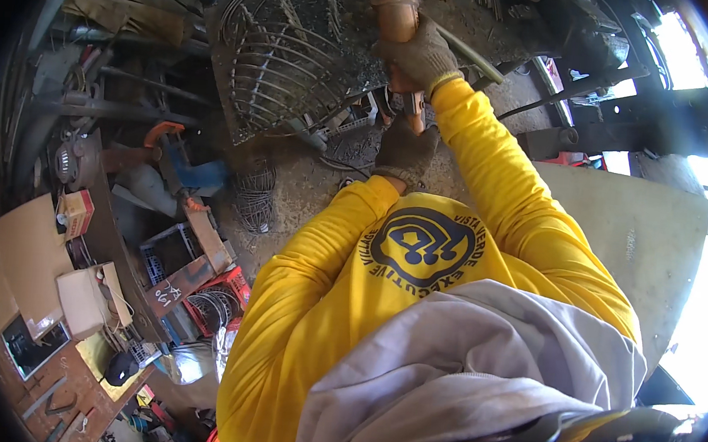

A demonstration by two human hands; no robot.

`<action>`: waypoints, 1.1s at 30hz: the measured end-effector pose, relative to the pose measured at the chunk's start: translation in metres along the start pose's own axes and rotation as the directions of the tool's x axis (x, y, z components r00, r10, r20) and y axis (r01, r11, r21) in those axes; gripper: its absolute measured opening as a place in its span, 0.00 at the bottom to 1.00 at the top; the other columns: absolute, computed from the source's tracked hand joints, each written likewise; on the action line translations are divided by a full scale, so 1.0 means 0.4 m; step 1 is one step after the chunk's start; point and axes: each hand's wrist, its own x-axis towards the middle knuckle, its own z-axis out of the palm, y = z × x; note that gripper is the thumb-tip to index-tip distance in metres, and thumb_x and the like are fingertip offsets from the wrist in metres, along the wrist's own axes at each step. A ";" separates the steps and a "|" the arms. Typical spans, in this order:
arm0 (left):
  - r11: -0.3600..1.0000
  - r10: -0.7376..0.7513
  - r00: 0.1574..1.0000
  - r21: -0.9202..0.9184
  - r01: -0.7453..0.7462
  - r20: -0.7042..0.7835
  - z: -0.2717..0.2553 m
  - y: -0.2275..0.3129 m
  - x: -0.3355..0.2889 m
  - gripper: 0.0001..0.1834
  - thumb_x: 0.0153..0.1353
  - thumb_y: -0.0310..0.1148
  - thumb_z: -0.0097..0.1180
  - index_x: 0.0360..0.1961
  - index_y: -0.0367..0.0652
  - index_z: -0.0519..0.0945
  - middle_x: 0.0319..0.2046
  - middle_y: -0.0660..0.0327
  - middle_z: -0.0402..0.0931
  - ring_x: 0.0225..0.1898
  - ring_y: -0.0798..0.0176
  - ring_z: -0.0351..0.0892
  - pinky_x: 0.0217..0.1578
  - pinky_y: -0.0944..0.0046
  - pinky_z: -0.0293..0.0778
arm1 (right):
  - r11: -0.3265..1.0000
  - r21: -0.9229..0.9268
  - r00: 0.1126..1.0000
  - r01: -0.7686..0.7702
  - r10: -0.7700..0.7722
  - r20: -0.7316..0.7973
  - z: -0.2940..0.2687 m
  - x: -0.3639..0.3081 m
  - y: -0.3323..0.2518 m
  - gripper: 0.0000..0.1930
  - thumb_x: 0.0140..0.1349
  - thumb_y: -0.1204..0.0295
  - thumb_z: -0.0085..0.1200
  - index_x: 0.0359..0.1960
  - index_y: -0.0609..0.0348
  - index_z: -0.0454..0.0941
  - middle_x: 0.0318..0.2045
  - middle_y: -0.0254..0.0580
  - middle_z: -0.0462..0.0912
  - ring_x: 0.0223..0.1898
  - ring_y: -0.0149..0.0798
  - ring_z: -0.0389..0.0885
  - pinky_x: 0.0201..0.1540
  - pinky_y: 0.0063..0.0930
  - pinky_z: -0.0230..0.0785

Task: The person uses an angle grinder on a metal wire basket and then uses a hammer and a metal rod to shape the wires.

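Observation:
An orange angle grinder (396,21) with its disc at the top of the picture is held in both gloved hands. My right hand (421,56) grips the grinder's body near the head. My left hand (405,150) holds its rear handle end, lower down. The grinder points toward a round wire basket frame (288,58) that lies on a dark metal work surface (345,21) just left of the hands. My yellow sleeves reach up from the lower middle.
A smaller wire cage (256,197) lies on the dusty floor. At left stand a cluttered bench with a blue clamp (179,166), crates (215,297) and cardboard boxes (80,212). A large pale flat sheet (636,235) sits at right, with dark metal bars (580,89) above it.

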 end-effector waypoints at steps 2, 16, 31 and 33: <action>0.993 -0.001 0.997 0.118 0.009 -0.073 -0.040 0.028 0.008 0.25 0.54 0.50 0.62 0.42 0.37 0.78 0.24 0.50 0.82 0.31 0.47 0.85 0.35 0.51 0.78 | 0.997 0.030 0.982 -0.075 0.068 0.174 -0.002 0.027 0.011 0.50 0.40 0.47 0.72 0.60 0.70 0.67 0.51 0.60 0.81 0.52 0.52 0.81 0.56 0.38 0.72; 0.423 0.678 0.709 0.689 -0.589 0.191 -0.601 0.167 0.160 0.24 0.62 0.53 0.58 0.51 0.47 0.82 0.40 0.55 0.82 0.43 0.51 0.82 0.45 0.53 0.76 | 0.987 -0.012 0.925 -0.162 0.156 0.345 0.022 0.108 0.041 0.41 0.41 0.41 0.69 0.49 0.64 0.82 0.44 0.55 0.84 0.43 0.48 0.82 0.50 0.37 0.72; 0.029 0.193 0.704 0.713 -0.700 0.683 -0.557 0.285 0.351 0.33 0.56 0.58 0.62 0.57 0.50 0.78 0.53 0.54 0.79 0.59 0.46 0.74 0.60 0.45 0.66 | 0.954 -0.201 0.907 -0.223 0.278 0.317 0.023 0.124 0.028 0.36 0.45 0.42 0.66 0.47 0.59 0.85 0.42 0.51 0.86 0.40 0.46 0.84 0.45 0.39 0.74; -0.006 0.145 0.653 0.661 -0.750 0.743 -0.546 0.279 0.364 0.32 0.56 0.58 0.62 0.54 0.48 0.79 0.49 0.51 0.81 0.54 0.45 0.77 0.57 0.47 0.69 | 0.962 -0.162 0.915 -0.220 0.261 0.308 0.015 0.117 0.030 0.35 0.46 0.42 0.65 0.47 0.60 0.85 0.42 0.53 0.86 0.41 0.47 0.85 0.46 0.40 0.74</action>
